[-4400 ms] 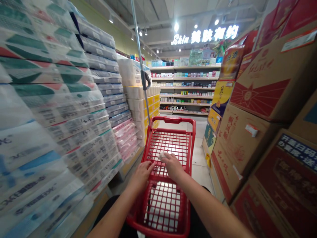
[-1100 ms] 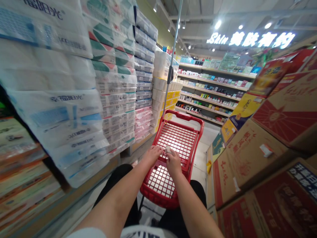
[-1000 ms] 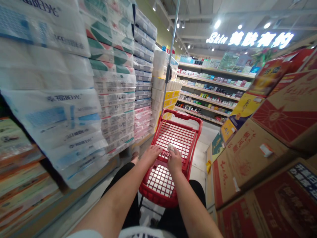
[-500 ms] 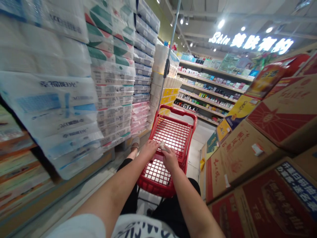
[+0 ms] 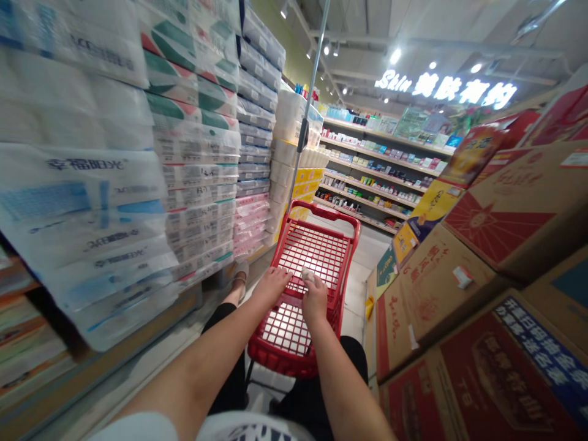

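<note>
A red shopping cart (image 5: 316, 229) stands in a narrow aisle right in front of me. My left hand (image 5: 272, 285) rests on its handle bar with the fingers curled over it. My right hand (image 5: 315, 298) grips the same bar beside the left and also pinches a small white crumpled thing (image 5: 305, 275) that I cannot make out. The cart's two red mesh baskets hold nothing that I can see. A thin metal pole (image 5: 307, 116) rises from the cart's far end.
Tall stacks of plastic-wrapped tissue packs (image 5: 193, 153) line the left side. Stacked cardboard cartons (image 5: 478, 245) crowd the right. Shelves of small bottles and boxes (image 5: 376, 184) cross the aisle's far end under a lit sign (image 5: 445, 89). My left foot (image 5: 239, 271) is forward.
The cart and I have moved forward along the aisle, the tissue stacks sliding past on the left. Both hands stay on the handle; my left foot has stepped forward.
</note>
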`<action>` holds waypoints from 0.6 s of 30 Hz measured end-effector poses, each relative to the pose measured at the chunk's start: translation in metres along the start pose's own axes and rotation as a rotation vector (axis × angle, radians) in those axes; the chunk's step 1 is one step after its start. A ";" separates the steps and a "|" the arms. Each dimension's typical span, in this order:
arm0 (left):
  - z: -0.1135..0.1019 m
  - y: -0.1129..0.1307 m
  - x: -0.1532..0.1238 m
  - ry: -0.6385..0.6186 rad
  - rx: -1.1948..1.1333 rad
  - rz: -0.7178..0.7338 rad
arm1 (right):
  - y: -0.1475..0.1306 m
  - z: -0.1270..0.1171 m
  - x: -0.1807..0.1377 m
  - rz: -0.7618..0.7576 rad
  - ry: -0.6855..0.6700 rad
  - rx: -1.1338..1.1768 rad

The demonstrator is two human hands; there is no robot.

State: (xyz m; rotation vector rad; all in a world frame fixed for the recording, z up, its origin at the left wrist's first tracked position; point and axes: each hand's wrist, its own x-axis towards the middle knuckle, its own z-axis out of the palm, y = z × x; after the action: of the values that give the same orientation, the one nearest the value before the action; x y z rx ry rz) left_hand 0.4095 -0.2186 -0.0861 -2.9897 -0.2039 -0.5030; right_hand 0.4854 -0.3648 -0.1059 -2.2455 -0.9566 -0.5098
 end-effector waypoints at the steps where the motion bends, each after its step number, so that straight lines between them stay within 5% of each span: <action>1: 0.000 0.001 0.000 0.000 -0.001 -0.002 | 0.000 0.000 -0.001 -0.039 -0.012 -0.001; 4: -0.001 0.003 0.000 -0.004 -0.003 0.002 | 0.002 -0.001 -0.004 -0.183 -0.071 0.040; 9: -0.003 0.005 -0.004 -0.019 -0.007 0.004 | 0.005 -0.005 -0.008 -0.055 0.058 0.038; 13: -0.006 0.008 -0.009 -0.007 -0.005 0.002 | 0.004 -0.010 -0.014 -0.287 -0.102 0.009; 18: -0.005 0.012 -0.011 0.003 0.002 0.008 | 0.011 -0.017 -0.015 0.021 0.090 -0.023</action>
State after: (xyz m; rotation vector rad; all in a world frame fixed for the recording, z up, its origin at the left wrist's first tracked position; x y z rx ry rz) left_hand 0.3993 -0.2324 -0.0865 -2.9860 -0.1921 -0.5060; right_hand 0.4820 -0.3901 -0.1069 -2.2309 -0.8851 -0.6099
